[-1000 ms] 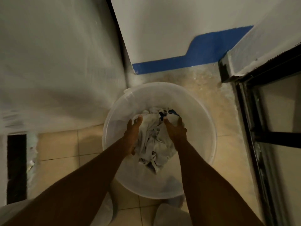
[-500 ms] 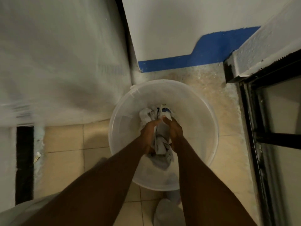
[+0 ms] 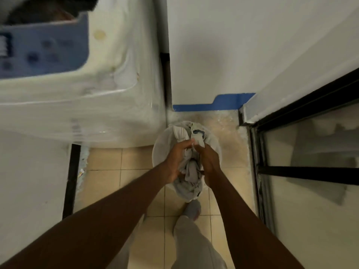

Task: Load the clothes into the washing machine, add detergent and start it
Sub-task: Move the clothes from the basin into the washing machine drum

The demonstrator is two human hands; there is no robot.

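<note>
Clothes (image 3: 191,171) were bunched in a pale wad at the centre of the frame, held above a white plastic basin (image 3: 161,150) that sat on the tiled floor (image 3: 104,162).

Head view:
- Left hand (image 3: 175,161) was clamped on the left side of the wad, fingers curled into the fabric.
- Right hand (image 3: 208,164) was clamped on the right side, thumb pressed over the top of the cloth. The two hands sat close together with the fabric between them.
- A striped piece and a piece with dark blue marking stuck up from the top of the bundle; grey folds hung down below the hands, over the near rim of the basin.
- Washing machine (image 3: 77,90), white, filled the upper left of the frame, blurred. Its blue-grey control panel (image 3: 42,47) showed dark round buttons; the dark tub opening sat at the top left edge.
- Basin stood just right of the machine's lower corner, near a white wall with a blue painted band (image 3: 213,104) at its foot.
- A black-framed glass door (image 3: 310,171) ran down the right side.
- Below the bundle, a foot in a grey sock (image 3: 192,209) and a light trouser leg (image 3: 194,245) showed at lower centre.
</note>
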